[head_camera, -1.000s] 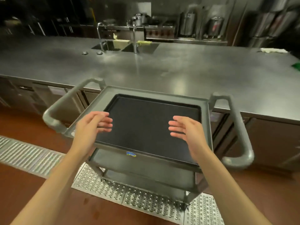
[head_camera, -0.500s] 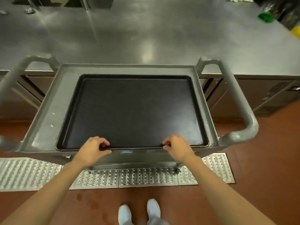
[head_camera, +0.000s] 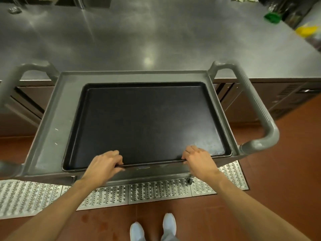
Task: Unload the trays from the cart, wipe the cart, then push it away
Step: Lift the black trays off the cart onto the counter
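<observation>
A black tray (head_camera: 145,122) lies flat on the top shelf of the grey cart (head_camera: 52,122), filling most of it. My left hand (head_camera: 103,165) grips the tray's near rim left of centre, fingers curled over the edge. My right hand (head_camera: 199,160) grips the same rim further right. The cart has a loop handle on the right (head_camera: 260,108) and one on the left (head_camera: 19,77). Whether more trays lie under the top one cannot be made out.
The cart stands against a long steel counter (head_camera: 156,35). A green thing (head_camera: 271,17) and a yellow thing (head_camera: 306,30) sit at the counter's far right. Perforated metal grating (head_camera: 156,191) runs along the red floor under the cart; my feet (head_camera: 152,226) stand behind it.
My hands came down from hovering above the tray to its near rim and closed on it. My head tilted down toward the cart.
</observation>
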